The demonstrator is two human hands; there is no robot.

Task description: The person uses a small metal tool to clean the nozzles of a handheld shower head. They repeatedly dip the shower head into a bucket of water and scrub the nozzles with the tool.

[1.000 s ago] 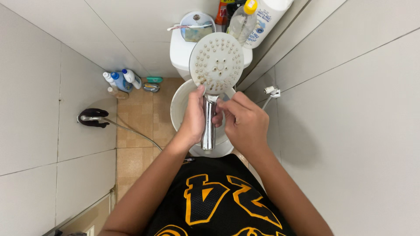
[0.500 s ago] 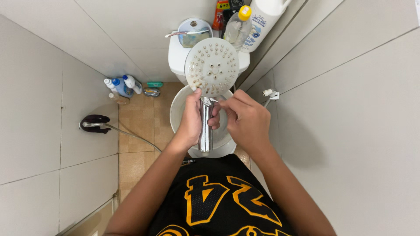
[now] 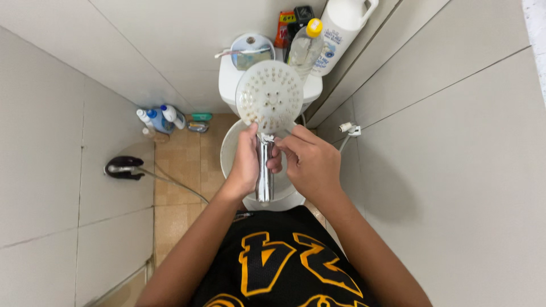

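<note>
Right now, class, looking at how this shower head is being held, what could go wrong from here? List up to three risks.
1. The left hand grips the chrome handle of the shower head directly above the open toilet bowl; a slip could drop it in.
2. The right hand only pinches at the neck, so it gives little backup.
3. Swinging the head back might knock the clear bottle on the tank.

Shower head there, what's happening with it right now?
A person stands over a toilet in a tiled bathroom, holding a shower head with its nozzle face turned up toward the camera. The left hand grips the chrome handle, while the right hand pinches at the neck just below the round face. Bottles stand on the toilet tank behind, and spray bottles sit on the floor by the left wall.
</note>
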